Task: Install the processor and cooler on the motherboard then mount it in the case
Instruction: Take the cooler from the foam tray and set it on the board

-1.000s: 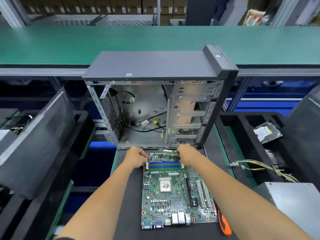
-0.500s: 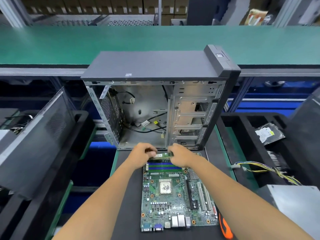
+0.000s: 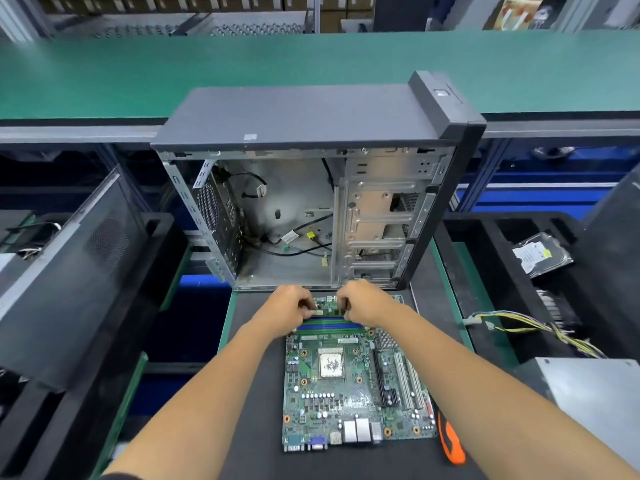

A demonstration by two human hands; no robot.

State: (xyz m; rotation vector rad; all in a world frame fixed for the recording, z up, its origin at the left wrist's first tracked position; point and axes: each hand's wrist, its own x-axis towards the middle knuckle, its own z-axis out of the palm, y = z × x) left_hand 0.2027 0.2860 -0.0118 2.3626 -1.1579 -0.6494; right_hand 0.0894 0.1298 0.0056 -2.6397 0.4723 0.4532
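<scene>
A green motherboard (image 3: 349, 386) lies flat on a black mat, its processor (image 3: 331, 364) showing a silver top smeared with paste. At the board's far edge both hands hold a green memory stick (image 3: 327, 308) by its ends, just above the blue and green memory slots (image 3: 329, 325). My left hand (image 3: 289, 311) pinches the left end and my right hand (image 3: 363, 304) pinches the right end. Behind the board stands the open computer case (image 3: 311, 216), side panel off, with loose cables inside. No cooler is visible.
An orange-handled tool (image 3: 450, 445) lies right of the board. A hard drive (image 3: 538, 254) sits in a black tray at right, near a yellow-and-black cable bundle (image 3: 533, 327) and a grey power supply (image 3: 595, 403). A dark panel (image 3: 69, 271) leans at left.
Both hands lifted the memory stick off the board's far edge, then brought it down closer to the memory slots. The motherboard and case have not moved.
</scene>
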